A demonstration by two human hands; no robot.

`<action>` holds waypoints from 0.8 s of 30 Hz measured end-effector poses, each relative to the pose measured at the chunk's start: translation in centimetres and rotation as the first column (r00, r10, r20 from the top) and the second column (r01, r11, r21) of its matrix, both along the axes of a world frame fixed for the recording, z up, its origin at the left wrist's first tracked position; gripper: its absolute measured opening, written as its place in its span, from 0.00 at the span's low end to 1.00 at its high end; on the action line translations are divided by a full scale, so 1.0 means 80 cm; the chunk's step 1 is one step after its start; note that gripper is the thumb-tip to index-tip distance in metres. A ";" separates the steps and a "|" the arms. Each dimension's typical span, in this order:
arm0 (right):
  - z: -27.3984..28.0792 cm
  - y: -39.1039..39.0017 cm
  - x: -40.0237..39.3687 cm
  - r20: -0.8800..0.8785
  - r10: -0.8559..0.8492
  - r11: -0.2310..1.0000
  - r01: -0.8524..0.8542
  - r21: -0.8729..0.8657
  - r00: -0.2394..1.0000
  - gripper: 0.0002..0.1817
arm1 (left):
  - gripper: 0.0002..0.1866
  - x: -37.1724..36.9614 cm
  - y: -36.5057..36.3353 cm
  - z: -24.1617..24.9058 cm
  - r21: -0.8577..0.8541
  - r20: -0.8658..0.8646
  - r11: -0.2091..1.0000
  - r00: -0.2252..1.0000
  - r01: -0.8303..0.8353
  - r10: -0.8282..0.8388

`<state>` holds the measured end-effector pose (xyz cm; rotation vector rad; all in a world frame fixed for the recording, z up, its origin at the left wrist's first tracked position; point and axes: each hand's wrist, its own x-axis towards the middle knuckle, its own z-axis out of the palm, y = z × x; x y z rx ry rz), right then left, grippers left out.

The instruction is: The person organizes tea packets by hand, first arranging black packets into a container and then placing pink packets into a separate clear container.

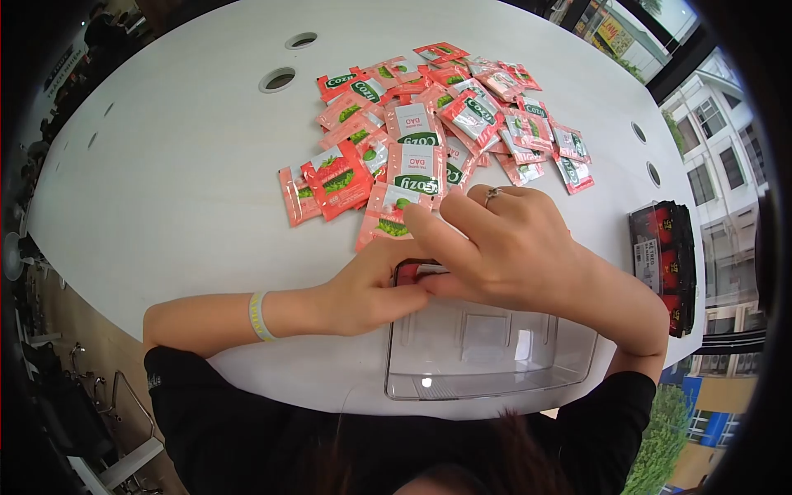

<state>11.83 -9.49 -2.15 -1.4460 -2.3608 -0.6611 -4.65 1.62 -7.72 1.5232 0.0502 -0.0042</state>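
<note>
A clear plastic box (487, 375) lies in front of me, with a small strip of a red and white tea sachet (407, 273) showing at its far left corner. My left hand (371, 285) is closed around that corner, thumb on the near side and fingers mostly hidden behind it. Over the same corner bends my right hand (507, 247), with a ring on one finger; its thumb and fingers are closed on the tea sachet, which they largely cover. Just beyond both hands lies a pink sachet (389, 223) at the near edge of a loose pile.
Several red and pink "Cozy" tea sachets (412, 124) are heaped on the white table (190, 181). A clear box of black and red packets (672, 268) stands at the right edge. Round holes (277, 80) pierce the tabletop. Windows are on the right.
</note>
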 end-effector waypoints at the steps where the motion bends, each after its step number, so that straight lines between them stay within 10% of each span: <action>1: 0.002 0.000 0.002 -0.050 -0.002 0.999 0.000 -0.046 0.999 0.24 | 0.20 0.001 -0.004 0.001 -0.031 0.028 0.999 0.999 -0.024 0.025; 18: 0.036 0.014 0.028 -0.326 -0.079 0.908 -0.066 -0.413 0.942 0.41 | 0.27 -0.003 -0.009 0.007 0.071 0.151 0.995 0.987 -0.071 0.059; 24: 0.031 0.062 0.084 -0.666 -0.307 0.801 -0.194 -0.567 0.680 0.17 | 0.28 -0.001 -0.013 0.003 0.109 0.167 0.984 0.979 -0.139 0.120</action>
